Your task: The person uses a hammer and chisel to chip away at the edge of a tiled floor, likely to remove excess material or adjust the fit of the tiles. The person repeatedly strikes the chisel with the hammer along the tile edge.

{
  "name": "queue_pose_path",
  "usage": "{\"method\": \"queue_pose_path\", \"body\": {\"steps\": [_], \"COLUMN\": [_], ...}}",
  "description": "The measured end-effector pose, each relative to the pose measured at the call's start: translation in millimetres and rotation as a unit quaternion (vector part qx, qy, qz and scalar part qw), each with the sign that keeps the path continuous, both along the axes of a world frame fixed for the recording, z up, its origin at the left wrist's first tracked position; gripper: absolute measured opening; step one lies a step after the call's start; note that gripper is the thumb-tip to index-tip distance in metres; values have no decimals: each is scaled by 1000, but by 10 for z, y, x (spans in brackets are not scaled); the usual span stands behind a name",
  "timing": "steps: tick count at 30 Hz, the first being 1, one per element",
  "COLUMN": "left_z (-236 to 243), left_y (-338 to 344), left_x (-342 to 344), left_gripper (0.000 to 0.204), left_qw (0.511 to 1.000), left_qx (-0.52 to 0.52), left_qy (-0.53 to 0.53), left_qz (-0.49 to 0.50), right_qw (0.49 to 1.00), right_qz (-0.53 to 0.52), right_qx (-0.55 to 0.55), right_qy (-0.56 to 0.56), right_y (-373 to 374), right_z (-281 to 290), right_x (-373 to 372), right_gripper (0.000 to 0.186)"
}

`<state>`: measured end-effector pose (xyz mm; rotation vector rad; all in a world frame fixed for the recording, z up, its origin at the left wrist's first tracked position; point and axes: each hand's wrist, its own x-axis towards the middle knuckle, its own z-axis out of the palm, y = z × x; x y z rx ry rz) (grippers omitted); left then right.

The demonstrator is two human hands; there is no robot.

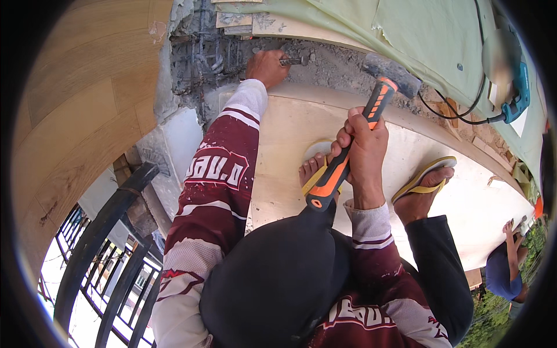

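Observation:
My left hand [267,68] is closed round a metal chisel [293,61]. The chisel's butt end sticks out to the right of my fist, and its working tip is hidden. Just left of that hand, bare rebar [213,57] shows in a rough, broken concrete recess. My right hand [366,145] grips the black-and-orange handle of a hammer [393,74]. The hammer is raised, tilted with its heavy grey head up and to the right. A gap separates the hammer head from the chisel. Grey rubble [333,72] fills the trench behind both tools.
A pale board [278,156] lies under my sandalled feet. Green sheeting [418,35] covers the far side. At the far right are a teal power tool [517,93] and its black cord. Wooden panelling [87,75] and a black railing [98,226] are left. Another person [506,267] is lower right.

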<state>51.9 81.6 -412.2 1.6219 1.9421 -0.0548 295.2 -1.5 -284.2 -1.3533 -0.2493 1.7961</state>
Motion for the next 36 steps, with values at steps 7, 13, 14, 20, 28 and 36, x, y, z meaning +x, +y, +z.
{"method": "queue_pose_path", "body": {"steps": [7, 13, 14, 20, 28, 36], "left_z": [-60, -75, -73, -115, -151, -198], "left_y": [-35, -23, -22, -51, -52, -67], "left_x": [-45, -65, -67, -67, -93, -118], "left_gripper": [22, 20, 20, 20, 18, 21], "left_qw": [1000, 1000, 1000, 998, 998, 996], "left_qx": [24, 20, -10, 54, 48, 87], "left_qy": [-2, 3, 6, 25, 5, 5], "left_qz": [18, 1, -7, 4, 32, 20], "right_qw": [897, 992, 968, 995, 906, 1000], "right_qz": [-321, -11, 206, -63, -401, -14], "right_qx": [193, -90, -120, 62, 102, 7], "right_qy": [-236, -91, -78, -55, -94, -5], "right_y": [882, 375, 273, 189, 860, 42], "right_z": [958, 374, 211, 393, 992, 184], "right_x": [693, -445, -481, 528, 246, 92], "right_gripper": [23, 14, 16, 13, 25, 18]}}
